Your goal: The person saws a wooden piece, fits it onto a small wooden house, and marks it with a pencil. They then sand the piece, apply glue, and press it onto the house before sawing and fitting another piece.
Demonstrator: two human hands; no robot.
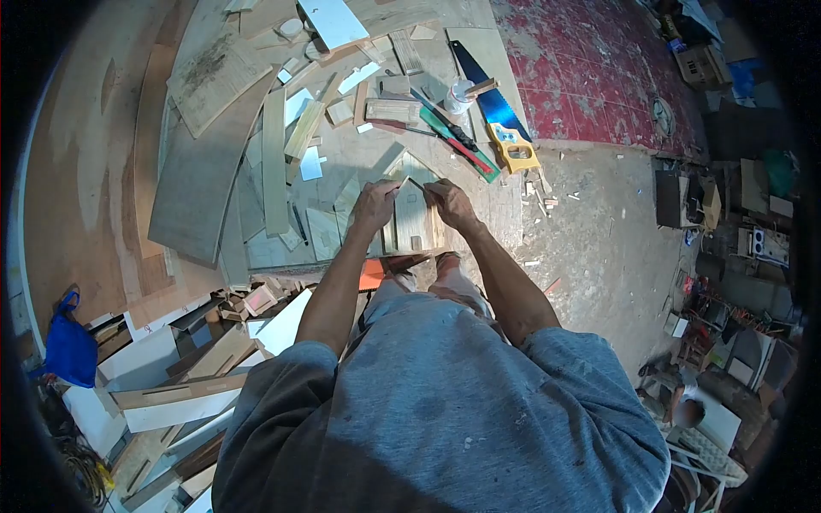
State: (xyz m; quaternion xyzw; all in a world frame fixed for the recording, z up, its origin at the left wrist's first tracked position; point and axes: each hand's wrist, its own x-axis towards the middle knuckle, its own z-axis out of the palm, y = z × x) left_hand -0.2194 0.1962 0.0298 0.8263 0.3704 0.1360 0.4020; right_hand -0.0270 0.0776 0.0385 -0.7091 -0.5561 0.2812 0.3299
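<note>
From here I've got both hands working together near the counter's (510,231) near edge, over a pale board (413,218): L hand (375,203) pinching a thin light strip (404,182), R hand (451,203) pinching a slim dark pc (416,183), too small to ID. Tips meet, or nearly. IMO best done w/ light, even pinch, forearms steady & strip braced vs the board; thin wood could split if forced. Board's flat, straight-sided, w/ visible grain. Along the counter's R edge, a saw (516,152): blue metal blade, chunky yellow handle, prob. plastic. Beside it, a white tub (457,96), round. Toward L edge, a big grey-brown slab (197,192), matte, angular.
</note>
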